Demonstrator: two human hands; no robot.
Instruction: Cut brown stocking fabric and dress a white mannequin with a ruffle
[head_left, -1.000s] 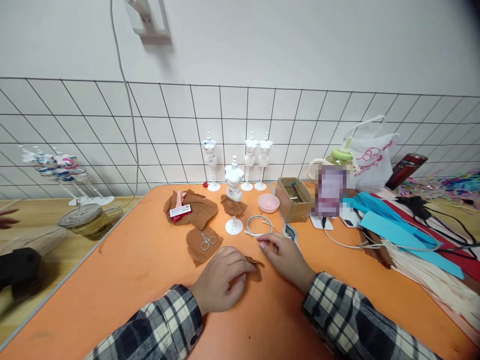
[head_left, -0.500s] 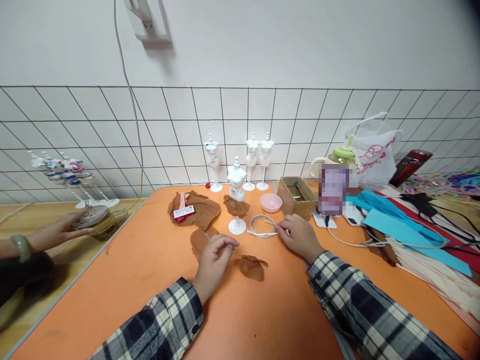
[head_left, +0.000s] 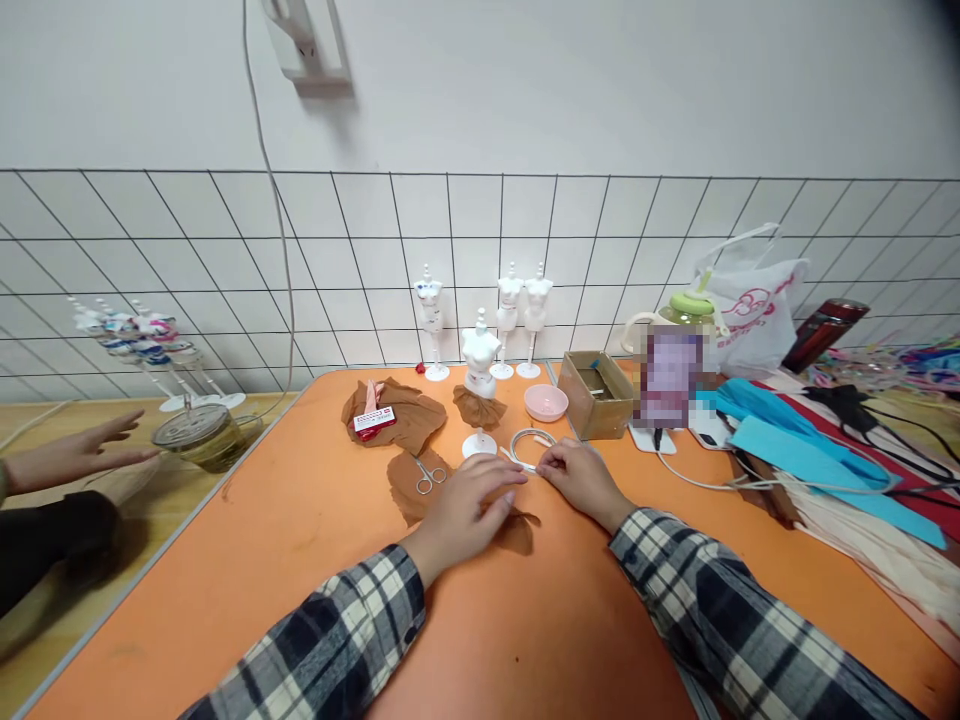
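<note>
Grey edge [head_left: 150, 564], well apart from left hand [head_left: 465, 512].

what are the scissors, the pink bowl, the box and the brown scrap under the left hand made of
Scissors: metal, probably steel, silvery all over.
Bowl: likely plastic; smooth, evenly pink.
Box: seemingly cardboard; plain brown, flat walls.
Scrap: probably thin fabric, matt and softly creased; the weave is too small to see.
</note>
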